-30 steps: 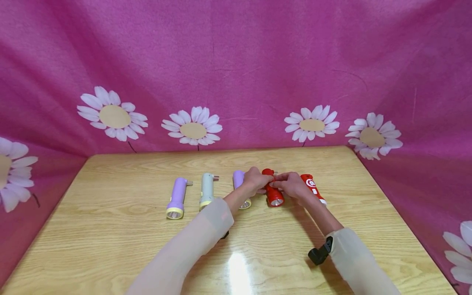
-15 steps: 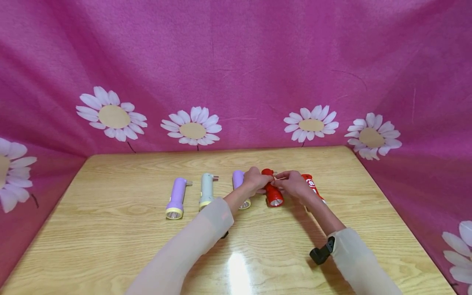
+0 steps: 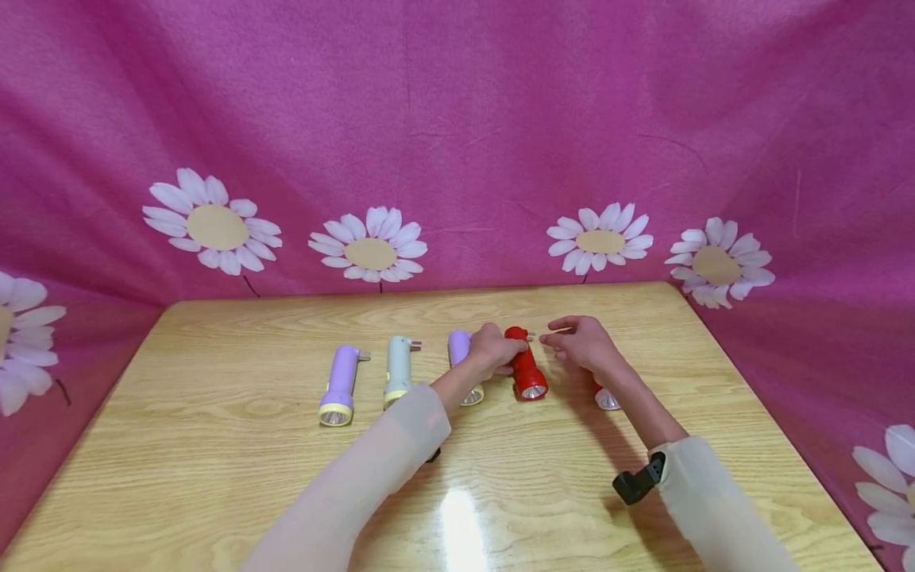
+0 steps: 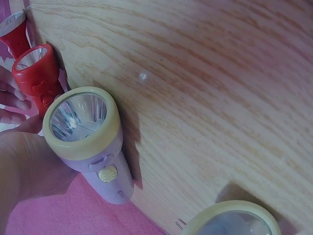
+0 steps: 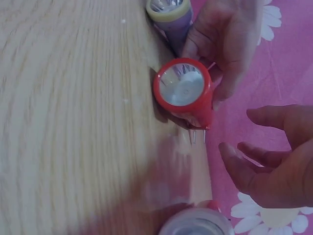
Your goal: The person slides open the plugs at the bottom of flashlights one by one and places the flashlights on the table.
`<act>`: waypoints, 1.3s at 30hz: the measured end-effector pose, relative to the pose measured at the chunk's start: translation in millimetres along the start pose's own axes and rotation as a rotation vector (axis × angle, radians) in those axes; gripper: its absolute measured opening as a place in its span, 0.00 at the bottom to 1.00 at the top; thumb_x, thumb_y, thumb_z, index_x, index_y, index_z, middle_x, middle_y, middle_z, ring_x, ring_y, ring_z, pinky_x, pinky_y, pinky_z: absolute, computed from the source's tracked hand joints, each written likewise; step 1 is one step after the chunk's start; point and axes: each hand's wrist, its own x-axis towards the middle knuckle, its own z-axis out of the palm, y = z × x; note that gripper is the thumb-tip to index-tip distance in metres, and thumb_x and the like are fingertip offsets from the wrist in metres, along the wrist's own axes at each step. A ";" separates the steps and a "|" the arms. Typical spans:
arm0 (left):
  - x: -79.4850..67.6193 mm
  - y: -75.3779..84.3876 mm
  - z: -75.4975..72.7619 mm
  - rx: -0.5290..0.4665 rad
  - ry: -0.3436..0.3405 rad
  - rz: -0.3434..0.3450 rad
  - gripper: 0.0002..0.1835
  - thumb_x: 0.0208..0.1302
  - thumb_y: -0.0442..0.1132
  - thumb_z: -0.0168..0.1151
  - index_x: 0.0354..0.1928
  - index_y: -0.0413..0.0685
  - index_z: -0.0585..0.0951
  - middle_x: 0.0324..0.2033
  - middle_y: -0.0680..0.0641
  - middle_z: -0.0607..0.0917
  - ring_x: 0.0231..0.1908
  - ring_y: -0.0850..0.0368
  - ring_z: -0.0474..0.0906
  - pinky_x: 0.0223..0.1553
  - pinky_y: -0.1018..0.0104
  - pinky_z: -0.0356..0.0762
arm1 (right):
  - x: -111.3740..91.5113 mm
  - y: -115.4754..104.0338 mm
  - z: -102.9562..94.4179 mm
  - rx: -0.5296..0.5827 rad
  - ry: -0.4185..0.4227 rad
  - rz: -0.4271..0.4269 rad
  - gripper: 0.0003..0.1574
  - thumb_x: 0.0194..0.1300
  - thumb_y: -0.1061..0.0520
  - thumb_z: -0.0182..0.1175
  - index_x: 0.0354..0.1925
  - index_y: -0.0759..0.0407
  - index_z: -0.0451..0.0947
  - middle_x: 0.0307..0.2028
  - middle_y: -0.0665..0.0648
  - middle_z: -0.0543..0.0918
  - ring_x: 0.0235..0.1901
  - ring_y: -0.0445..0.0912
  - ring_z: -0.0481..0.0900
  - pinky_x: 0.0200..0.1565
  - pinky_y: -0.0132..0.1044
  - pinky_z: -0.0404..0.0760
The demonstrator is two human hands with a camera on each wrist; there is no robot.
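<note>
My left hand [image 3: 493, 349] grips the body of a red flashlight [image 3: 527, 373], which lies on the table with its lens toward me. Two metal plug prongs [image 5: 198, 136] stick out from its side in the right wrist view. My right hand [image 3: 582, 345] is just to the right, apart from the flashlight, with its fingers spread and nothing between them. Beneath the right forearm lies a second red flashlight [image 3: 606, 397], mostly hidden. A purple flashlight [image 4: 90, 132] with a cream rim lies by the left wrist, partly covered by it.
Farther left on the wooden table [image 3: 214, 461] lie a grey-green flashlight [image 3: 399, 365] and another purple flashlight [image 3: 341, 381], both with prongs out to the right. A pink cloth [image 3: 486, 143] with daisies rises behind the table and along both sides.
My right hand has let go of the red flashlight and drawn back to the right, its fingers spreading. The left hand keeps its grip in the same place.
</note>
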 end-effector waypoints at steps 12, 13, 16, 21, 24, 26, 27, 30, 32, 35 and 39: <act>0.7 -1.7 0.9 -0.004 -0.010 0.027 0.11 0.63 0.33 0.67 0.36 0.38 0.73 0.30 0.43 0.79 0.27 0.49 0.85 0.32 0.62 0.87 | -5.7 2.5 -21.7 -0.079 0.076 -0.015 0.33 0.68 0.52 0.64 0.64 0.71 0.71 0.57 0.70 0.78 0.48 0.60 0.82 0.44 0.36 0.82; 0.7 -1.7 1.0 -0.007 -0.013 0.026 0.11 0.63 0.33 0.67 0.36 0.38 0.73 0.31 0.43 0.79 0.27 0.49 0.85 0.32 0.61 0.87 | -5.7 3.1 -23.3 -0.087 0.081 -0.013 0.33 0.69 0.52 0.64 0.64 0.70 0.71 0.57 0.70 0.78 0.48 0.60 0.83 0.44 0.36 0.81; 0.6 -1.7 0.8 -0.010 -0.016 0.028 0.10 0.63 0.33 0.67 0.37 0.37 0.74 0.31 0.43 0.80 0.27 0.49 0.85 0.33 0.61 0.87 | -6.4 4.2 -27.7 -0.114 0.105 -0.017 0.34 0.69 0.51 0.63 0.64 0.70 0.70 0.56 0.70 0.79 0.47 0.59 0.83 0.42 0.34 0.79; -0.3 -1.6 -0.1 -0.007 -0.016 0.028 0.10 0.64 0.33 0.66 0.38 0.37 0.74 0.33 0.42 0.81 0.28 0.49 0.85 0.33 0.60 0.87 | -7.7 5.7 -33.8 -0.157 0.142 -0.031 0.34 0.69 0.51 0.63 0.64 0.71 0.70 0.56 0.71 0.78 0.48 0.57 0.80 0.46 0.40 0.78; -0.4 -2.0 -0.3 -0.004 -0.016 0.028 0.10 0.64 0.33 0.66 0.37 0.37 0.73 0.33 0.42 0.81 0.28 0.49 0.85 0.33 0.61 0.87 | -8.2 7.1 -37.0 -0.179 0.157 -0.028 0.34 0.69 0.50 0.63 0.63 0.71 0.70 0.56 0.72 0.78 0.51 0.59 0.78 0.50 0.45 0.78; 0.0 -2.4 -0.2 -0.002 -0.014 0.028 0.10 0.64 0.33 0.66 0.37 0.37 0.74 0.33 0.42 0.81 0.28 0.49 0.85 0.31 0.62 0.87 | -7.8 9.0 -39.2 -0.193 0.170 -0.026 0.34 0.68 0.50 0.63 0.63 0.71 0.70 0.55 0.72 0.78 0.52 0.60 0.77 0.52 0.48 0.77; 0.4 -2.6 -0.1 -0.001 -0.013 0.030 0.10 0.64 0.33 0.66 0.37 0.37 0.73 0.32 0.42 0.81 0.28 0.49 0.85 0.30 0.62 0.86 | -7.5 10.2 -40.3 -0.201 0.176 -0.025 0.34 0.68 0.50 0.63 0.63 0.72 0.70 0.55 0.73 0.78 0.52 0.61 0.77 0.52 0.49 0.77; 1.4 -3.0 0.4 -0.001 -0.013 0.034 0.10 0.64 0.33 0.66 0.37 0.37 0.74 0.32 0.42 0.81 0.27 0.50 0.85 0.30 0.62 0.86 | -6.8 14.2 -43.8 -0.224 0.191 -0.020 0.35 0.67 0.50 0.64 0.63 0.72 0.70 0.55 0.73 0.78 0.53 0.62 0.75 0.53 0.50 0.76; 1.8 -3.0 0.6 -0.002 -0.015 0.035 0.10 0.64 0.33 0.66 0.37 0.37 0.73 0.33 0.42 0.80 0.27 0.50 0.85 0.30 0.62 0.86 | -6.6 17.0 -46.0 -0.236 0.191 -0.015 0.36 0.67 0.50 0.64 0.63 0.73 0.69 0.55 0.74 0.77 0.53 0.62 0.75 0.53 0.50 0.76; 1.8 -2.6 0.6 -0.003 -0.016 0.036 0.10 0.63 0.32 0.66 0.37 0.37 0.73 0.33 0.41 0.81 0.26 0.50 0.84 0.30 0.62 0.86 | -6.2 20.5 -49.3 -0.254 0.186 -0.004 0.37 0.66 0.50 0.64 0.63 0.74 0.69 0.56 0.74 0.76 0.54 0.63 0.74 0.54 0.52 0.76; 1.3 -1.8 0.2 0.004 -0.014 0.034 0.09 0.63 0.32 0.66 0.37 0.37 0.73 0.33 0.41 0.81 0.26 0.50 0.85 0.31 0.61 0.87 | -6.1 23.3 -52.4 -0.286 0.181 0.020 0.39 0.66 0.48 0.64 0.62 0.75 0.68 0.55 0.74 0.76 0.53 0.64 0.74 0.55 0.54 0.75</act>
